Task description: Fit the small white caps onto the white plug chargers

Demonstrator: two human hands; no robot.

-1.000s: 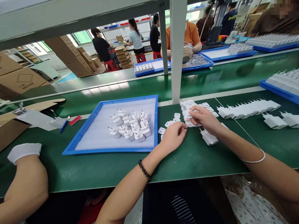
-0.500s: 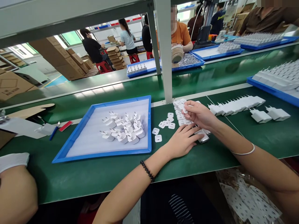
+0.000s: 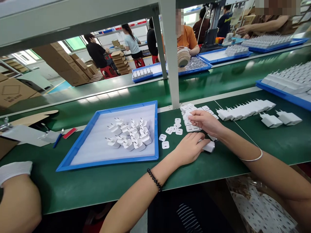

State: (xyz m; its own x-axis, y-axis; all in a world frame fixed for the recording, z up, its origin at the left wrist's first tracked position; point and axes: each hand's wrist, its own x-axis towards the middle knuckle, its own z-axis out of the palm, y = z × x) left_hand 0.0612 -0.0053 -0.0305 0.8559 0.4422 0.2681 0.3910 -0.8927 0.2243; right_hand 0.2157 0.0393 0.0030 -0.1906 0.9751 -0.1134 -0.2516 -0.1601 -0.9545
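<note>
The right hand's (image 3: 206, 122) thumb and forefinger are pinched together on a small white cover plate (image 3: 188, 116) at the edge of the cluster of plates (image 3: 193, 128) just under them. The left hand's (image 3: 190, 149) fingers are curled closed over a white charger (image 3: 209, 147) lying on the green bench (image 3: 218, 165), just below the right hand. Left of both hands sits a blue tray (image 3: 109, 160) of chargers; to their right lies a row of chargers (image 3: 245, 110).

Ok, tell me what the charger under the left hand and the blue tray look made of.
Charger: likely hard plastic, glossy white; smooth moulded corners catch the light. Tray: probably rigid plastic rim, evenly blue; pale lining could be foam, unclear.
</note>
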